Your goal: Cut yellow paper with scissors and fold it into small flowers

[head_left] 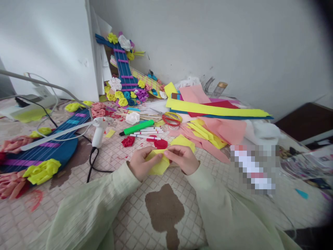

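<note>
Between my two hands is a piece of yellow crepe paper [159, 166], held above the table. My left hand [142, 162] pinches its left part with the thumb on top. My right hand [185, 159] grips the upper right edge between thumb and fingers, close to the left thumb. Just behind the hands lies another yellow paper piece [183, 141]. Red paper discs [160, 143] and a crumpled red paper flower [128, 141] rest beyond my left hand. The fingers' undersides are hidden.
Behind lie red-handled scissors [171, 119], a green marker [139, 127], white pens [148, 132] and stacked crepe sheets [215, 107]. A white glue gun [97, 133] with its cable sits at left, over a blue paper guitar [65, 146]. Another decorated guitar [126, 69] leans at the back.
</note>
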### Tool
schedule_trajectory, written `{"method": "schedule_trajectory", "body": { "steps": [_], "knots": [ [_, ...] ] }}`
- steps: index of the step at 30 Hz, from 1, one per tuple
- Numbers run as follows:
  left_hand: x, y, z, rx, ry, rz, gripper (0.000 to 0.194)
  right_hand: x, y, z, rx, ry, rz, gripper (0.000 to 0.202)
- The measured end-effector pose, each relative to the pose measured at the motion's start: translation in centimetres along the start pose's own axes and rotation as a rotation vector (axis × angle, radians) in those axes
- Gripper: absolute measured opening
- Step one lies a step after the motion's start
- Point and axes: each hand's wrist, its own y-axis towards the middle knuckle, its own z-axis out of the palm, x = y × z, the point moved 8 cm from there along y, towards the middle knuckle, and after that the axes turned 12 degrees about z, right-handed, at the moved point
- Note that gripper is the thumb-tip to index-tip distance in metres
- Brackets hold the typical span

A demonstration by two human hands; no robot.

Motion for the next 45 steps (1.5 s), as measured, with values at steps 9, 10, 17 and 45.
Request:
{"method": "schedule_trajectory", "body": {
  "steps": [9, 10, 17, 45],
  "knots": [
    [-0.1, -0.1, 0.6, 0.033, -0.07, -0.034, 0.03, -0.3, 0.2, -0.1, -0.002, -0.03, -0.01, 0.016],
    [0.0, -0.1, 0.7, 0.033, -0.074, -0.047, 0.03, -0.3, 0.2, -0.2, -0.005, -0.038, -0.016, 0.016],
    [0.1, -0.1, 0.8, 0.038, -0.083, -0.077, 0.029, 0.1, 0.0, -0.2, -0.035, -0.079, -0.039, 0.018],
    [0.6, 0.5, 0.7, 0.171, -0.014, -0.069, 0.036, 3.3, -5.7, 0.7, -0.216, -0.778, -0.952, 0.021]
  ]
}}
